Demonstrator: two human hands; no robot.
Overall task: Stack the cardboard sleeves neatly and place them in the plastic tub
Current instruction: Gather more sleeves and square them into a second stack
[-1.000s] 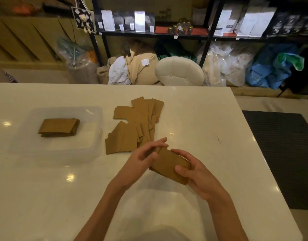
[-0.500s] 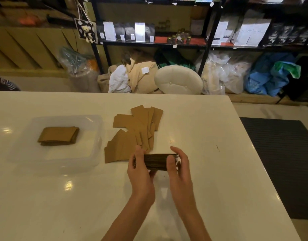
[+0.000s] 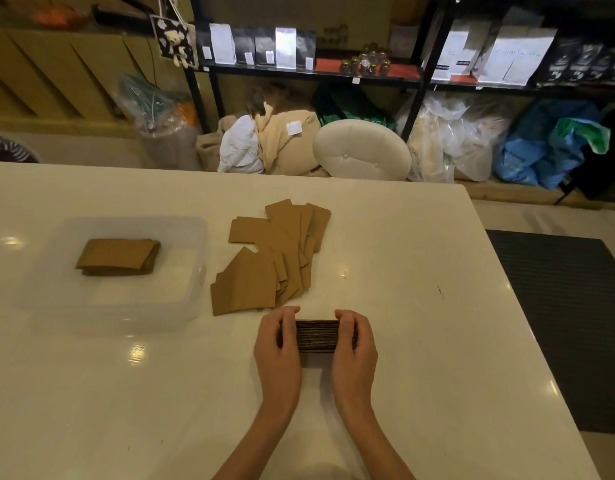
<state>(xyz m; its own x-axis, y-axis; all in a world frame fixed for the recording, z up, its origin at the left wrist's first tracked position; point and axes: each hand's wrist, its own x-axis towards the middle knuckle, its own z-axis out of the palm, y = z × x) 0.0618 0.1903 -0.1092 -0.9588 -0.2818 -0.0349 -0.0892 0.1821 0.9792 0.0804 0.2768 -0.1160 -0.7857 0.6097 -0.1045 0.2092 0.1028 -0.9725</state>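
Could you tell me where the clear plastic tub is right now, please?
In the head view, the clear plastic tub sits left on the white table, beside the loose brown cardboard sleeves.

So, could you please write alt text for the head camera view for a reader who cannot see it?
Both hands, left and right, squeeze a stack of brown cardboard sleeves on edge on a white table. Loose brown sleeves lie beyond; a clear plastic tub at left holds another stack.
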